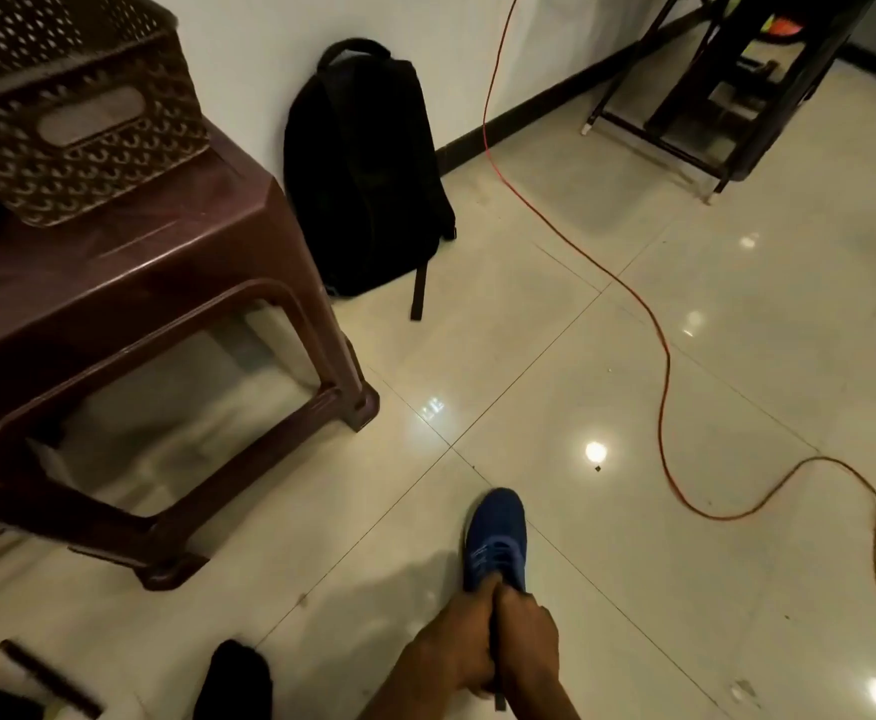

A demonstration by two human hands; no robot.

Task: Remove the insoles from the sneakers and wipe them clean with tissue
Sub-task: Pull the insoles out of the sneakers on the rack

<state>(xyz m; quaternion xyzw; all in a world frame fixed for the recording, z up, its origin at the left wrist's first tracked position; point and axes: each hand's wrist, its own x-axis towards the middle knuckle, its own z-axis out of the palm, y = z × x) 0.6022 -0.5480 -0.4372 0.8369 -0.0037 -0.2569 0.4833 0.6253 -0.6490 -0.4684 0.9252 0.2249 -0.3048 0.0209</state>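
A blue sneaker [497, 537] stands on the tiled floor at bottom centre, toe pointing away from me. My left hand [454, 649] and my right hand [529, 644] are pressed together over its heel end, fingers curled round the collar. The hands hide the rear of the shoe and its opening. A thin dark strip [499, 699] shows between the hands near the bottom edge; I cannot tell whether it is an insole. No tissue or second sneaker is in view.
A brown plastic stool [129, 283] with a woven basket [72, 106] on it stands at left. A black backpack [368, 174] leans on the wall. An orange cable [664, 387] snakes across the floor at right. A black-socked foot [238, 678] is at bottom left.
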